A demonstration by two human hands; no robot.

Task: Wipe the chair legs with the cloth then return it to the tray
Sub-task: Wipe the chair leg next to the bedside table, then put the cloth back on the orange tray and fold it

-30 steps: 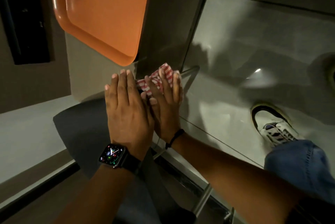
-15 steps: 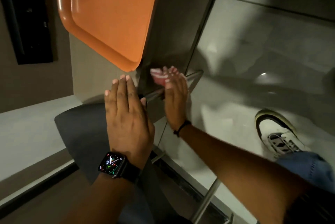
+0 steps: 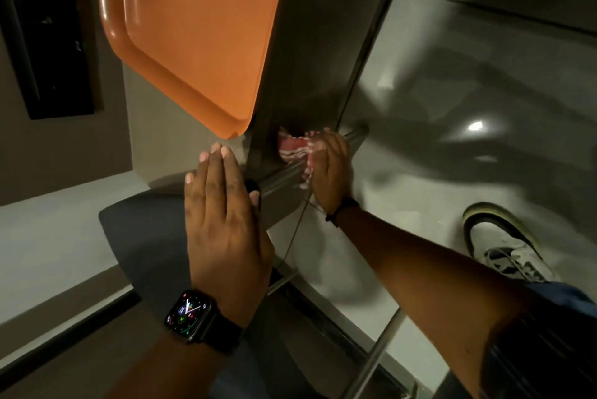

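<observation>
A dark grey chair (image 3: 145, 237) lies tipped over, its metal leg (image 3: 281, 177) running up and to the right toward the floor tiles. My right hand (image 3: 329, 172) is wrapped around that leg near its far end, clutching a red and white striped cloth (image 3: 295, 149) against it. Flat on the seat's edge rests my left hand (image 3: 223, 224), fingers straight and together, a smartwatch on its wrist. An orange tray (image 3: 193, 36) sits above, on a grey surface, with nothing on it.
Another metal chair leg (image 3: 381, 353) crosses the lower right. My white shoe (image 3: 504, 243) stands on the glossy tiled floor (image 3: 452, 107) at the right. A dark wall panel (image 3: 48, 43) is at the upper left.
My right hand has slid the cloth along the chair leg, away from my left hand toward the leg's far end. My left hand has stayed flat on the seat.
</observation>
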